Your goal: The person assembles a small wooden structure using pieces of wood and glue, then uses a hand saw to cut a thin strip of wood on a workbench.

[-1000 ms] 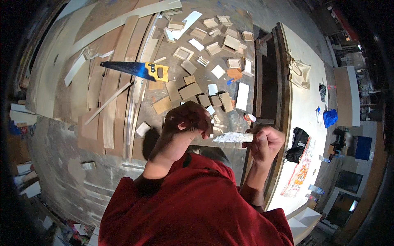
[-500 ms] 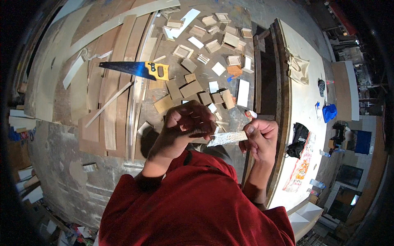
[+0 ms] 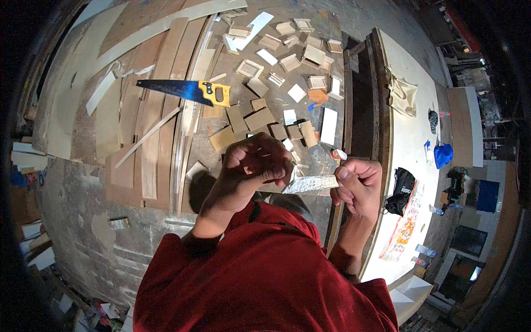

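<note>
My right hand (image 3: 358,185) pinches the plain end of a short, flat wooden stick (image 3: 311,184) between thumb and fingers. Rough white paste or glue coats most of its length. At the coated end is my left hand (image 3: 255,166), fingers curled toward the thumb. Whatever lies between those fingers is too dark and small to make out. Just beyond my hands are several small brown board pieces (image 3: 259,118) and a small white-and-red container (image 3: 338,154).
A handsaw (image 3: 185,92) with a yellow handle lies across long boards (image 3: 149,110) on the left. Small open wooden boxes (image 3: 250,68) are scattered ahead. To the right, a pale tabletop (image 3: 412,149) bears a cloth bag (image 3: 402,97), a black pouch (image 3: 400,191) and a blue cap (image 3: 443,155).
Both hands and the stick have shifted slightly to the right. The pinch on the stick stays the same, and the scene has moved a little with my head.
</note>
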